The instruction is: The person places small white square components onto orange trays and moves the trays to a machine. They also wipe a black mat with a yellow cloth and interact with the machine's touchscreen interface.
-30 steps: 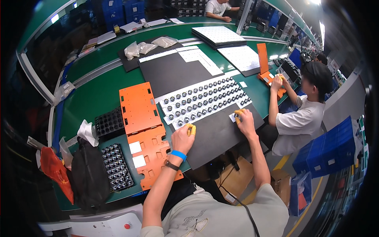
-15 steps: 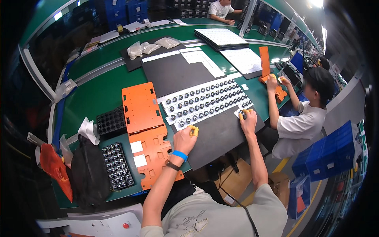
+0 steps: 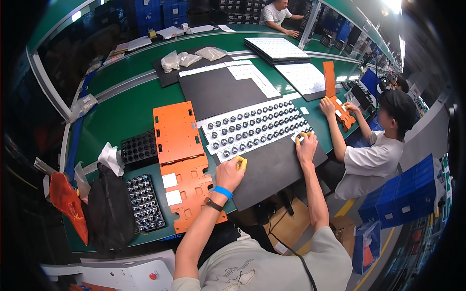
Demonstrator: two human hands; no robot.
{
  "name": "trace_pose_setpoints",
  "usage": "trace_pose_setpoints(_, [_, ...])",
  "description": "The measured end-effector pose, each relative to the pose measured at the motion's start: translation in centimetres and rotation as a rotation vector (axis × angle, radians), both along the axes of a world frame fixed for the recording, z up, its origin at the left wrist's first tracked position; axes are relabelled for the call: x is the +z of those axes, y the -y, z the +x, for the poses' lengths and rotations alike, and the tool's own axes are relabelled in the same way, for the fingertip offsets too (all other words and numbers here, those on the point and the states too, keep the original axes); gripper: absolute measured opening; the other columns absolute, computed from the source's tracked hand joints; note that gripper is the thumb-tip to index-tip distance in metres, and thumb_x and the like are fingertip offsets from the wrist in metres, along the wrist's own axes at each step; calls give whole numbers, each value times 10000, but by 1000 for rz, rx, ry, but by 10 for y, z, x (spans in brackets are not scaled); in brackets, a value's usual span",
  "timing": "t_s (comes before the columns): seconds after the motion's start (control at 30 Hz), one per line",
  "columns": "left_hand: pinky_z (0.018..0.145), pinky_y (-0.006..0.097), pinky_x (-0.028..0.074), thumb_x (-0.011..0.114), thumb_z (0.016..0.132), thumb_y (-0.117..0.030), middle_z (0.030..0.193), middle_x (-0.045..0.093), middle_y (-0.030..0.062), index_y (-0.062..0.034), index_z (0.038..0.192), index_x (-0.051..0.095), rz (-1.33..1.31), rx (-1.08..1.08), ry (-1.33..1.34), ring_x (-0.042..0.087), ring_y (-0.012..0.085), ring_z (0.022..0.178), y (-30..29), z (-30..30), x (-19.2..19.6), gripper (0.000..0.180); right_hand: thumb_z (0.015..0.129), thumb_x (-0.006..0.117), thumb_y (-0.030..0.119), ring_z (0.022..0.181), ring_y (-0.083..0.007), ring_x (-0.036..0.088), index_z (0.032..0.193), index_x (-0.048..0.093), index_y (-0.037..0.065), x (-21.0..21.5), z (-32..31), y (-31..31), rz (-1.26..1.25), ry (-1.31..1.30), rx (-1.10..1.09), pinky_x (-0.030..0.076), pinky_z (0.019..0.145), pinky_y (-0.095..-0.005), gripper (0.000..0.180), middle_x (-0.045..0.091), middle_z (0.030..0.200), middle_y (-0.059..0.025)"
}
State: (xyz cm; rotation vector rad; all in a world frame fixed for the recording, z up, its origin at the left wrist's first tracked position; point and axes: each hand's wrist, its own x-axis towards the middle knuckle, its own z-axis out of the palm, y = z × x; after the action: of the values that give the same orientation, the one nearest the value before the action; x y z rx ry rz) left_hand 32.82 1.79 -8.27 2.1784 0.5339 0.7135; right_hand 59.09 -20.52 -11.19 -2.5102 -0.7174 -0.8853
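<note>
— While my left hand rests at the near left corner of the white component tray, what do you make of its fingers?

— They are curled, with yellow finger cots on the tips, and they pinch the tray's near edge. Where is the tray itself?

— It lies on the green desk, slanting away to the right, its rows filled with small dark round parts. Its near edge overlaps a black mat that my hands lie upon.

— And your right hand?

— It sits at the tray's near right corner, fingers bent, cots touching the tray's edge. Whether it truly grips or only presses, I cannot tell.

— What lies to your left?

— Two orange fixture plates, one behind the other, the nearer bearing white squares. Beyond them, two black trays of small parts, a black bag and an orange bag.

— Behind the white tray?

— A larger black mat with white strips, then clear plastic bags.

— Anyone else?

— A person in a white shirt at my right, both hands on an orange plate.
</note>
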Motion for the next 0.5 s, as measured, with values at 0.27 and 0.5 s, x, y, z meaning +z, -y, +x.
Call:
trace_pose_setpoints(0.27, [522,402,460,700,826,-196,588,613,127,-59,865,724,1,-9,18,615,309,539,0,-1,2,144,774,747,158,1026,-307,520,1009,687,36,2,0,-5,-3,3,-45,406,908,-425,272,572,1011,-140])
trace_pose_setpoints(0.5, [590,425,507,676,831,-216,657,660,155,-65,868,715,-26,-28,-42,656,335,625,1,-3,10,161,772,750,158,1029,-308,524,1033,694,45,2,1,-5,-11,19,-31,406,913,-421,290,574,1018,-145])
